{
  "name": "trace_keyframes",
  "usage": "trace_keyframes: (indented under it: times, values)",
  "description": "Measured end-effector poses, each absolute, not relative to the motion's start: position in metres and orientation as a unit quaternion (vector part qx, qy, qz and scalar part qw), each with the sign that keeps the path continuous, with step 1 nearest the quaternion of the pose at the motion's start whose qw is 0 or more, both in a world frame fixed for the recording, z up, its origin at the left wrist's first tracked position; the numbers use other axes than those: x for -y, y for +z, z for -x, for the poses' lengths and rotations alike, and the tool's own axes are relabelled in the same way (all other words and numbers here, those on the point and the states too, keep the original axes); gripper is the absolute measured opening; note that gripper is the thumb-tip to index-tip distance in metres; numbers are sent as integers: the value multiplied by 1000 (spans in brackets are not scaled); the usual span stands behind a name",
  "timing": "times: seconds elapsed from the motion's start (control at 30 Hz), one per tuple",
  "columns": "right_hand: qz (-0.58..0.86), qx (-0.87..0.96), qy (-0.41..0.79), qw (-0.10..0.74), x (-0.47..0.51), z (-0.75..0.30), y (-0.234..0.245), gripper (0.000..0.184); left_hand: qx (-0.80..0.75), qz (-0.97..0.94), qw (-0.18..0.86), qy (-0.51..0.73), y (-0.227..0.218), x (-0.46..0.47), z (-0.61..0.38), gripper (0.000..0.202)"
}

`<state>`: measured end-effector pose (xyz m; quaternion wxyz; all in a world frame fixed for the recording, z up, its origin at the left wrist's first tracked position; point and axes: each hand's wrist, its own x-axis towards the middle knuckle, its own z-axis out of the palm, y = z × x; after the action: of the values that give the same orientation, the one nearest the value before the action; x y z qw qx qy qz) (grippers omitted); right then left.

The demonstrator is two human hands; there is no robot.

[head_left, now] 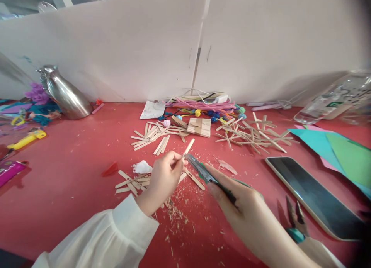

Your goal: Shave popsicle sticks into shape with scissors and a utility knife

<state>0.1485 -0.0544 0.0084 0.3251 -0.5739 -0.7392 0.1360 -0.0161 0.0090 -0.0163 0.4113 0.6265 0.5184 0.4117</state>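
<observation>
Between the thumb and fingers of my left hand (165, 179) is a wooden craft stick (189, 146), its free end pointing up and away from me. My right hand (242, 204) is closed round a utility knife (207, 175), whose metal blade end lies against or very close to the stick beside my left fingertips. Below both hands, wood shavings (176, 216) are scattered over the red table (87, 160). Another craft stick, with a slot in it (194, 180), lies under the blade. More loose sticks (127, 183) are partly hidden by my left hand.
Further back lie piles of sticks (150, 134), crossed sticks (255, 134) and pink pipe cleaners (203, 104). A phone (313, 198) and pliers (296, 217) are at right, near coloured paper (348, 152) and a plastic bottle (333, 100). A metal jug (68, 94) stands at left.
</observation>
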Motion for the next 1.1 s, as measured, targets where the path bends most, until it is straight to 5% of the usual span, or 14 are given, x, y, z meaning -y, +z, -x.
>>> trace_keyframes:
  times: [0.2,0.4,0.97,1.1]
  values:
    - [547,767,-32,334,58,-149,-1,37,-473,-546,563,402,-11,-9,15,26]
    - [529,780,-156,295,60,-152,-1,38,-443,-563,596,361,-10,-8,19,30]
    - [524,790,-81,309,57,-151,4,36,-476,-577,535,392,-9,-7,18,24]
    - [539,780,-75,310,58,-150,0,37,-494,-642,449,378,-5,-5,19,19]
